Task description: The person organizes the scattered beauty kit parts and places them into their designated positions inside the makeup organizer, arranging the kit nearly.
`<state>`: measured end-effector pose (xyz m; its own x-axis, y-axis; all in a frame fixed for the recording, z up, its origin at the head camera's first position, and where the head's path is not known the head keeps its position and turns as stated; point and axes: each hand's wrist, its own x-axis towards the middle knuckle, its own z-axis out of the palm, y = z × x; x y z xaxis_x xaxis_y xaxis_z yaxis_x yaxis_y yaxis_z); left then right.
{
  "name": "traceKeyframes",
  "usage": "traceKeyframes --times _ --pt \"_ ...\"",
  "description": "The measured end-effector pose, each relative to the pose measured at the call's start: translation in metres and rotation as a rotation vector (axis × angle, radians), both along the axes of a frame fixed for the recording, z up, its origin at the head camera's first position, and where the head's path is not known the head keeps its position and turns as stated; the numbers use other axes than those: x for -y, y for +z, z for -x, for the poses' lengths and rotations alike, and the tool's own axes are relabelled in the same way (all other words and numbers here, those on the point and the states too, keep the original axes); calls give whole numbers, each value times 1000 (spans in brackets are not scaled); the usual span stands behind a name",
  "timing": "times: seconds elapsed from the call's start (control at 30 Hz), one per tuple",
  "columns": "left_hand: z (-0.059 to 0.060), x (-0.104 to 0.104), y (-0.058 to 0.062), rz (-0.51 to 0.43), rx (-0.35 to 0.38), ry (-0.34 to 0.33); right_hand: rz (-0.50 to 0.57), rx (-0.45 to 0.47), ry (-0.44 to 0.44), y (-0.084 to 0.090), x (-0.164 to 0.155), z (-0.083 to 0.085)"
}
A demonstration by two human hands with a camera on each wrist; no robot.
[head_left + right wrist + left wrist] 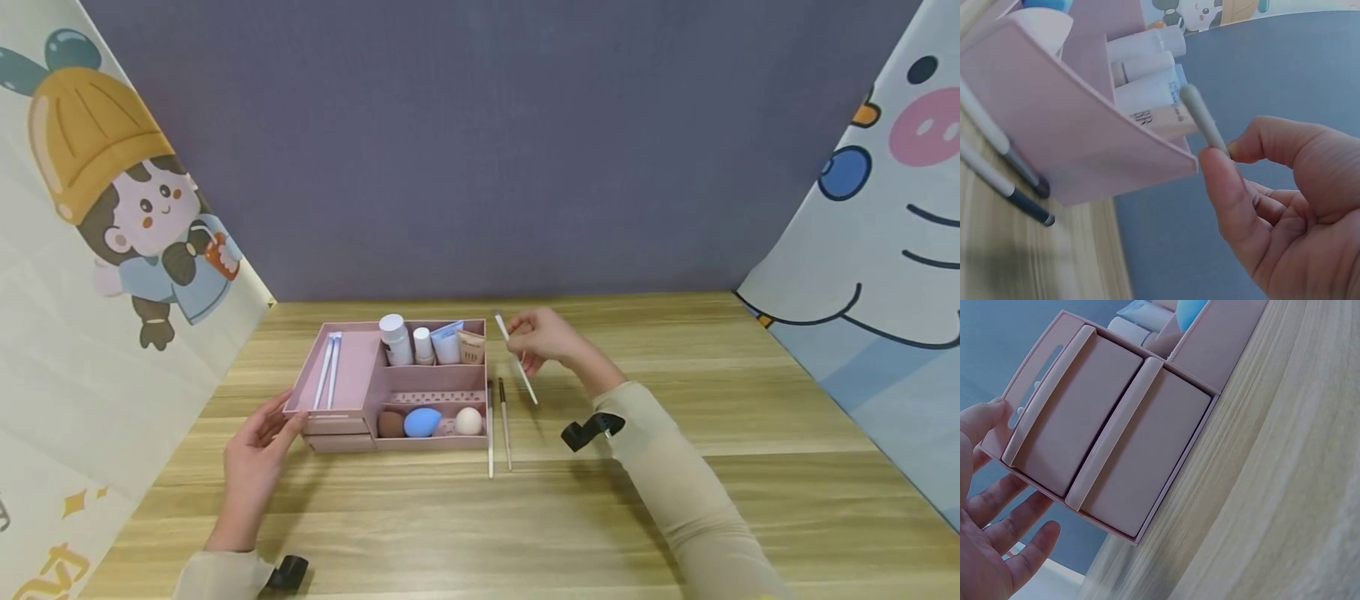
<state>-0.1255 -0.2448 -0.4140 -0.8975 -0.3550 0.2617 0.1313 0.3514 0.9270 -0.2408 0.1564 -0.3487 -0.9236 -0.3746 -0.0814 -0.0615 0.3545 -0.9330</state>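
A pink makeup organizer [431, 379] stands on the table with its two drawers [1079, 415] facing the front. My left hand [258, 450] holds its front left corner, thumb at the front edge and the other fingers spread along the side. Just right of the organizer, my right hand [546, 337] pinches a thin white makeup brush [527, 381] between thumb and fingertips, above the table. Two more brushes, one white-handled [491, 442] and one with a dark end [505, 425], lie along the organizer's right side. Inside its left top tray rest two white brushes [329, 371].
At the organizer's back stand a white bottle [396, 340], a smaller bottle [423, 345], a blue-white tube [447, 343] and a beige tube [472, 347]. Its front compartment holds brown, blue [422, 422] and cream [468, 421] sponges. A grey panel [510, 150] closes off the table's back.
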Motion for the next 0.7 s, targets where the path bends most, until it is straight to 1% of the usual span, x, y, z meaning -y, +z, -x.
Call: traceKeyframes --times 0.13,0.37,0.53,0.7 --pt "-1 0 0 4 -5 5 22 1 10 5 5 -1" --pt "1 0 0 -4 21 -3 40 -6 19 10 11 -1" --pt "1 1 -1 -9 14 -1 34 -16 29 15 19 0" --pt "1 1 -1 -14 12 -2 58 -14 54 18 29 1"
